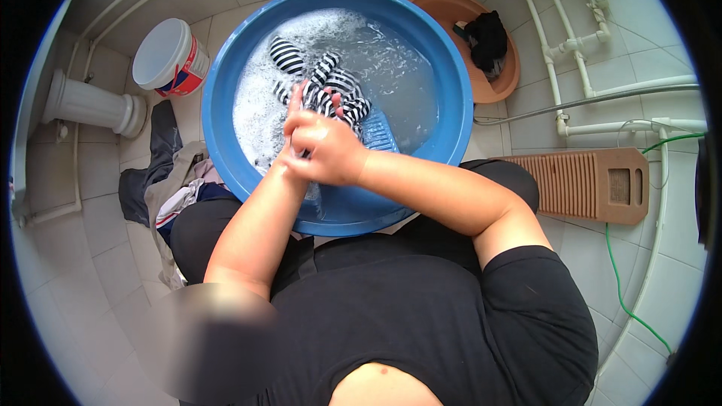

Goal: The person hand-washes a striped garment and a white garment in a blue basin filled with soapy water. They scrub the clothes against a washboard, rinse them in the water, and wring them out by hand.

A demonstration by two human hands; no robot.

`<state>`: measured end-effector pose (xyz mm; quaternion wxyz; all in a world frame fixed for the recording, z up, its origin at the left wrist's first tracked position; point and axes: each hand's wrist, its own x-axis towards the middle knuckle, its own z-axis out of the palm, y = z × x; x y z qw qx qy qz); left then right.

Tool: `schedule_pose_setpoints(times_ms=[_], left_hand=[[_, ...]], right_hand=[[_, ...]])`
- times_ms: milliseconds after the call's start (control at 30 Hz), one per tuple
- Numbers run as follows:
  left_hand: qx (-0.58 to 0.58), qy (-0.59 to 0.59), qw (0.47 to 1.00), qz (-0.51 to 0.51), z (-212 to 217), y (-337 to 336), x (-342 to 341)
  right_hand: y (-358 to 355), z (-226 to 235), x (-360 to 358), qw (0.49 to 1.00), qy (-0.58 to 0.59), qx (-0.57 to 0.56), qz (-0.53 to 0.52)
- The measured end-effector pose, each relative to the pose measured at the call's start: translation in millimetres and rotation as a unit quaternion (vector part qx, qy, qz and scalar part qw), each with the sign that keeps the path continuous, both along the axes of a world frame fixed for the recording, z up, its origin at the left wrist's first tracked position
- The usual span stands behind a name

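Observation:
A black-and-white striped garment [342,83] lies bunched in sudsy water inside a large blue basin [451,124]. My left hand [295,101] reaches onto the garment, with fingertips showing among its folds; much of this hand is hidden. Across it lies my right hand [331,149], its fingers curled closed at the left wrist and lower hand. What the right fingers grip is covered. Beside the garment, a blue ridged washboard [378,134] leans in the basin, partly under water. White foam [252,98] gathers along the left side.
A white bucket [162,53] stands left of the basin. Near my left knee lies a pile of clothes [177,180]. Behind the basin at right, an orange tub [505,86] holds dark cloth [487,37]. A brown washboard [575,184] rests at right, near white pipes [553,68] and a green hose [620,286].

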<state>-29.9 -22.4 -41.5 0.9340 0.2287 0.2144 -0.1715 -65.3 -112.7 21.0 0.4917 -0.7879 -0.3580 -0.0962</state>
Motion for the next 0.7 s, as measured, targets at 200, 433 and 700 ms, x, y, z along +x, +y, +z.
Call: schedule_pose_setpoints(times_ms=[200,433,700], left_hand=[[-0.088,-0.088,0.992,0.010,-14.9,-17.9,-21.0],[-0.087,-0.237,0.965,-0.069,-28.7,-0.8,-28.1],[0.040,0.075,0.996,-0.038,37.2,-29.2,-24.5]], right_hand=[[-19.6,-21.4,24.7,0.983,-0.144,-0.032,-0.108],[1.4,-5.8,-7.5,0.993,-0.095,-0.022,-0.059],[-35.1,-28.0,39.8,0.965,0.070,-0.040,-0.250]])
